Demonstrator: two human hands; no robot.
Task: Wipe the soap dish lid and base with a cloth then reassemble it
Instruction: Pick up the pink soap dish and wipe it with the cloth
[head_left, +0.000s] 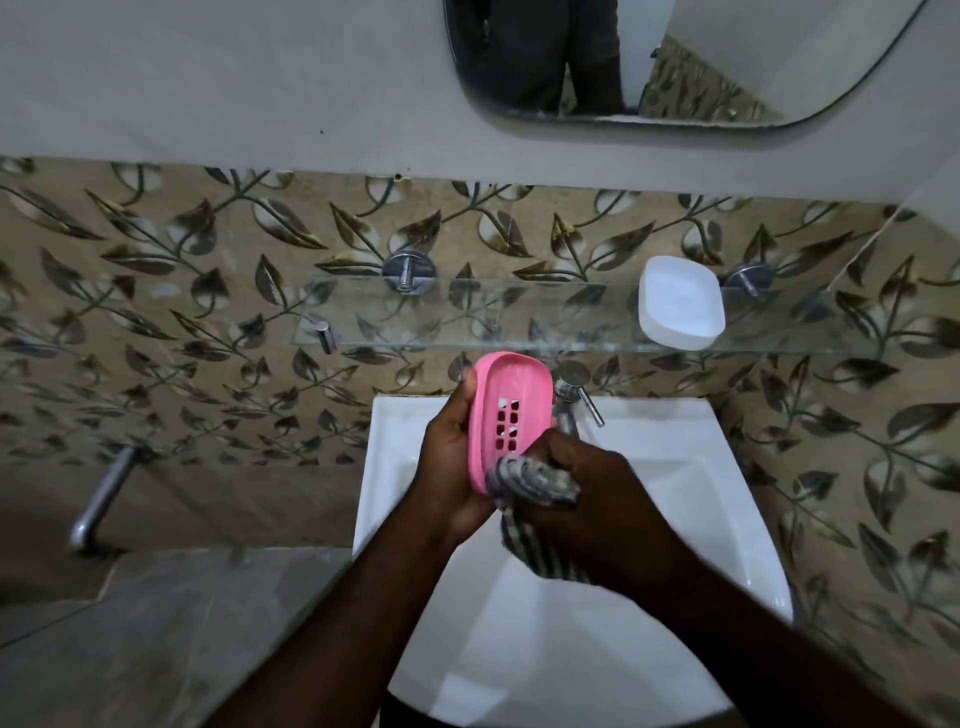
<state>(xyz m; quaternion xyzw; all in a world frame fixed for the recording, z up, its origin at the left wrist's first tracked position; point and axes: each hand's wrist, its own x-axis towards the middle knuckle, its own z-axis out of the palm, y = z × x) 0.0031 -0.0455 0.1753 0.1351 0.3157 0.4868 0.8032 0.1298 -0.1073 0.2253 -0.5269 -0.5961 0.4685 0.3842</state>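
My left hand (451, 457) grips a pink soap dish part (511, 395) with drain slots, tilted up over the sink, its hollow side facing me. My right hand (587, 483) holds a striped grey cloth (535, 480) bunched against the pink part's lower end; the cloth's tail hangs down below my wrist. The white soap dish part (680, 304) lies apart on the glass shelf (467, 317), hollow side up.
A white sink (675, 467) is below my hands, with a chrome tap (576, 395) just behind the pink part. The glass shelf is fixed to a leaf-patterned tiled wall. A mirror (675, 62) hangs above. A metal pipe (104, 499) sticks out at the left.
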